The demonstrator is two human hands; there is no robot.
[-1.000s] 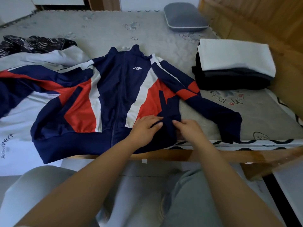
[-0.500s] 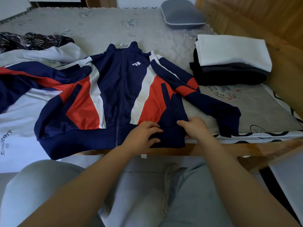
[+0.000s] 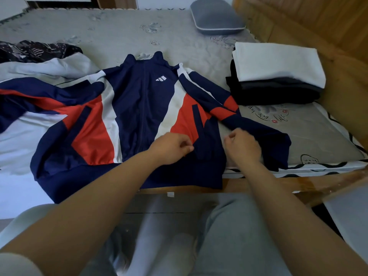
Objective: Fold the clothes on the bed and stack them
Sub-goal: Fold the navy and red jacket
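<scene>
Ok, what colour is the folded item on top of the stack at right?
White. The top folded item lies on darker folded clothes; the head view shows it.
</scene>
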